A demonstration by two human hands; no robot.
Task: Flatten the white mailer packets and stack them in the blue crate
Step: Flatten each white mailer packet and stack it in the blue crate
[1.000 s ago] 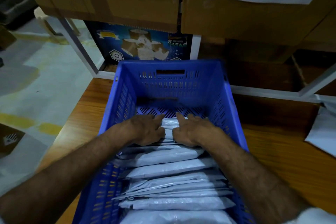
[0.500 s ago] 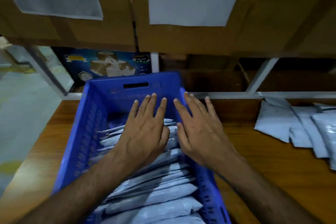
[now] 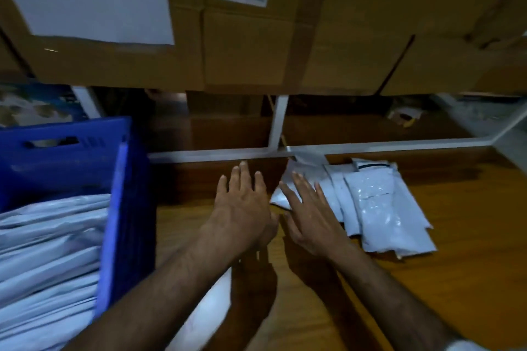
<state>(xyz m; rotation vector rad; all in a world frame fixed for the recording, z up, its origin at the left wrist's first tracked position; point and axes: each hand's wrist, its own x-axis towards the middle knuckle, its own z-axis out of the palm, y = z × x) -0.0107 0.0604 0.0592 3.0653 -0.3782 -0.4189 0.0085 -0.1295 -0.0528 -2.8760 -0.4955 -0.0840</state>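
Note:
The blue crate [image 3: 119, 179] stands at the left, holding several white mailer packets [image 3: 51, 242] stacked on edge. A loose pile of white mailer packets [image 3: 382, 208] lies on the wooden table to the right. My left hand [image 3: 242, 208] hovers flat over the bare table between crate and pile, fingers straight and spread, holding nothing. My right hand [image 3: 308, 216] is beside it, fingers straight, its fingertips over the left edge of the pile. Whether it touches the packets is unclear.
Large cardboard boxes [image 3: 256, 37] sit on a shelf just above the table. A white metal frame [image 3: 276, 134] runs along the table's back edge. One more white packet [image 3: 208, 313] lies on the table under my left forearm.
Both hands left the crate and moved right across the table toward the loose pile. The view swung right, so the crate now sits at the left edge.

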